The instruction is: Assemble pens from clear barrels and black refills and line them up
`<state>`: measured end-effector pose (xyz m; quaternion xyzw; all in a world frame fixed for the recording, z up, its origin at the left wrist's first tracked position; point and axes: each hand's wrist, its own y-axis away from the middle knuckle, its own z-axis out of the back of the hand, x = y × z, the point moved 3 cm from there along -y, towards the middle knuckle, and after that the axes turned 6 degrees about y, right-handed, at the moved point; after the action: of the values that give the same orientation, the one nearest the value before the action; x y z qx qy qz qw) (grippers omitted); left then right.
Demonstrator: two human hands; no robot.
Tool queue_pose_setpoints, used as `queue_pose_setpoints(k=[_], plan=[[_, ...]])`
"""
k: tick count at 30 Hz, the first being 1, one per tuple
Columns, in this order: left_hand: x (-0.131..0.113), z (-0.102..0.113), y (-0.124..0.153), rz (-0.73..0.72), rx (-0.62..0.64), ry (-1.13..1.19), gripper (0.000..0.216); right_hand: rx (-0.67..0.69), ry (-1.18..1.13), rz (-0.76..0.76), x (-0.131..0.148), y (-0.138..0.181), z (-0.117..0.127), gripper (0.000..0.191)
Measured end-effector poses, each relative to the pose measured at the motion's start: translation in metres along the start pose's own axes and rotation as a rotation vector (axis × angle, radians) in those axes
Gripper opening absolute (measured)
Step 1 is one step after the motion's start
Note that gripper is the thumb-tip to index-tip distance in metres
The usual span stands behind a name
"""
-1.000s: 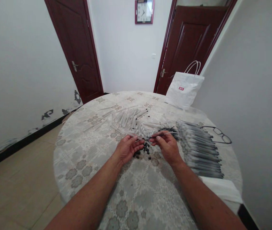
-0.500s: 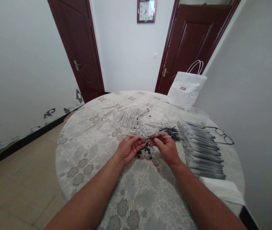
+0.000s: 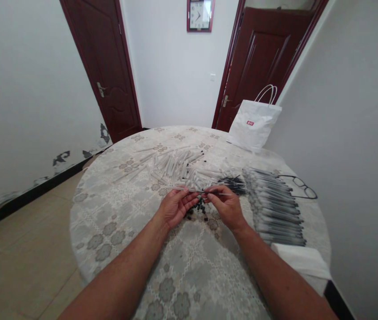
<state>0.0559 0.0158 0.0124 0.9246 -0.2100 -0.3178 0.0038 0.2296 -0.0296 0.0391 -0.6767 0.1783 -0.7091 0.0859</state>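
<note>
My left hand point(image 3: 175, 206) is pinched around a pale pen barrel point(image 3: 179, 188), its lower fingers loosely curled. Opposite it, my right hand point(image 3: 224, 205) grips a thin pen refill point(image 3: 228, 194), dark near the fingertips and pale at its right end. The two parts lie in one line between the hands; whether one is inside the other I cannot tell. Small black plugs point(image 3: 200, 206) lie on the table just below the fingers. Beyond the hands is a loose heap of clear pen barrels point(image 3: 172, 164). Dark refills point(image 3: 236, 185) are bunched beside my right hand.
Rows of pens point(image 3: 277, 209) with dark insides are stacked at the right. Eyeglasses point(image 3: 304, 187), a white paper bag point(image 3: 254, 124) and a white tissue pack point(image 3: 302, 258) also stand on the round table's patterned cloth point(image 3: 109, 209).
The whole view has shifted slightly, so things appear a little further left. Both hands keep their grips on the barrel and the refill, almost unmoved.
</note>
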Motion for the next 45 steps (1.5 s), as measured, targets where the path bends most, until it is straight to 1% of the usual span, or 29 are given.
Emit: queue_pose_setpoints(k=[3, 7, 10, 13, 15, 17, 19, 21, 25, 29, 31, 33, 37, 40, 42, 45], plan=[[-0.001, 0.000, 0.000, 0.003, -0.015, -0.003, 0.018, 0.010, 0.084, 0.001, 0.001, 0.000, -0.002, 0.013], [-0.001, -0.002, 0.001, 0.006, -0.029, -0.009, 0.019, -0.018, 0.110, -0.095, -0.005, -0.001, -0.002, 0.016], [0.003, -0.005, 0.003, 0.015, -0.002, -0.021, 0.020, 0.008, 0.104, -0.132, -0.011, -0.001, -0.003, 0.019], [0.006, -0.005, 0.003, 0.017, 0.006, -0.026, 0.020, 0.024, 0.022, -0.127, -0.014, 0.000, -0.003, 0.031], [0.006, -0.005, 0.002, 0.002, -0.009, -0.021, 0.020, -0.005, -0.078, -0.113, -0.015, -0.001, 0.000, 0.038], [0.006, -0.005, 0.003, -0.010, -0.022, -0.019, 0.021, -0.046, -0.151, -0.111, -0.016, -0.003, 0.004, 0.040], [0.008, -0.006, 0.004, -0.006, -0.015, -0.027, 0.023, -0.056, -0.167, -0.119, -0.017, -0.004, 0.006, 0.042], [0.013, -0.010, 0.007, 0.033, 0.022, -0.046, 0.025, -0.023, -0.123, -0.116, -0.017, -0.003, 0.004, 0.045], [0.029, -0.019, 0.014, 0.137, 0.129, -0.105, 0.028, 0.104, 0.032, -0.080, -0.014, 0.006, -0.009, 0.049], [0.038, -0.023, 0.018, 0.175, 0.183, -0.136, 0.027, 0.185, 0.105, -0.057, -0.014, 0.012, -0.019, 0.051], [0.037, -0.023, 0.018, 0.177, 0.169, -0.119, 0.027, 0.196, 0.121, -0.050, -0.014, 0.011, -0.019, 0.052], [0.033, -0.020, 0.016, 0.169, 0.128, -0.085, 0.024, 0.187, 0.142, -0.032, -0.013, 0.009, -0.015, 0.052], [0.018, -0.013, 0.010, 0.115, 0.033, 0.045, 0.012, 0.110, 0.220, 0.018, -0.007, 0.005, -0.005, 0.050], [0.010, -0.009, 0.006, 0.099, -0.015, 0.129, 0.004, 0.052, 0.351, 0.063, -0.003, 0.004, -0.001, 0.044], [0.008, -0.009, 0.005, 0.109, -0.026, 0.145, 0.007, 0.034, 0.461, 0.115, 0.000, 0.004, -0.001, 0.040], [0.007, -0.009, 0.004, 0.101, -0.036, 0.142, 0.008, 0.051, 0.668, 0.241, 0.004, 0.002, 0.000, 0.035]])
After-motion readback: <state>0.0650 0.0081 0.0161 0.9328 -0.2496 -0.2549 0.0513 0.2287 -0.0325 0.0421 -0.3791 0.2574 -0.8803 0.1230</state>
